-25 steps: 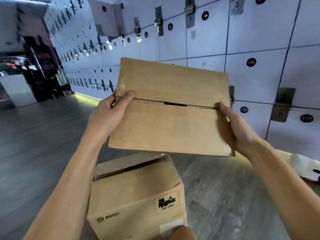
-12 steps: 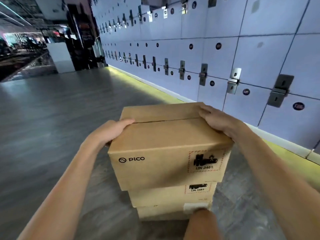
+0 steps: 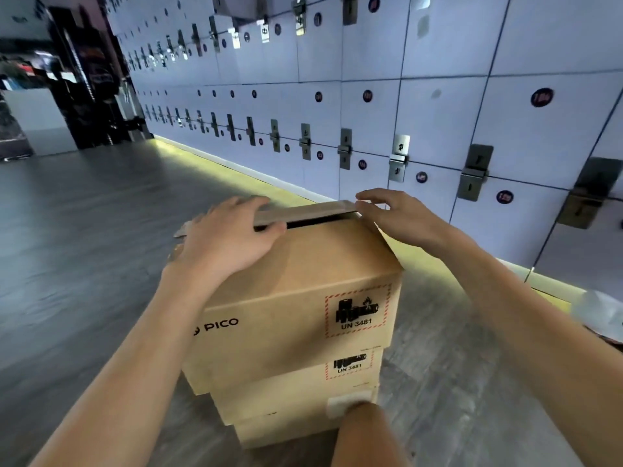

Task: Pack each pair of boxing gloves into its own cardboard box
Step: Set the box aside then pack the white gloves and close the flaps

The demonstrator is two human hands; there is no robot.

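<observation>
1. Pale lilac-grey locker doors (image 3: 438,62) with metal latches and round number tags fill the upper and right of the frame, with a yellow-lit strip (image 3: 236,170) glowing along their base.
2. Grey wood-grain flooring (image 3: 84,247) runs from the lower left back to a dark area in the upper left.
3. At the centre stands a stack of three brown cardboard boxes. The top cardboard box (image 3: 296,298) is printed "PICO" and carries a red-hatched "UN 3481" label (image 3: 357,311). It sits on the middle cardboard box (image 3: 286,392), which sits on the bottom cardboard box (image 3: 286,433).
4. On the top box the far lid flap (image 3: 310,210) is slightly raised, and a dark slit shows between it and the near lid flap (image 3: 337,251).
5. The left hand (image 3: 226,241) lies palm-down on the box's left top. Its fingers are flat across the far flap, its thumb is at the slit, and nothing is clenched.
6. The right hand (image 3: 401,217) is spread and relaxed, its fingertips touching the far flap's right corner.
7. A bare knee (image 3: 364,429) pokes in at the bottom centre, against the lower boxes.
8. Something pale and blurred (image 3: 600,315) lies on the floor at the right edge.
</observation>
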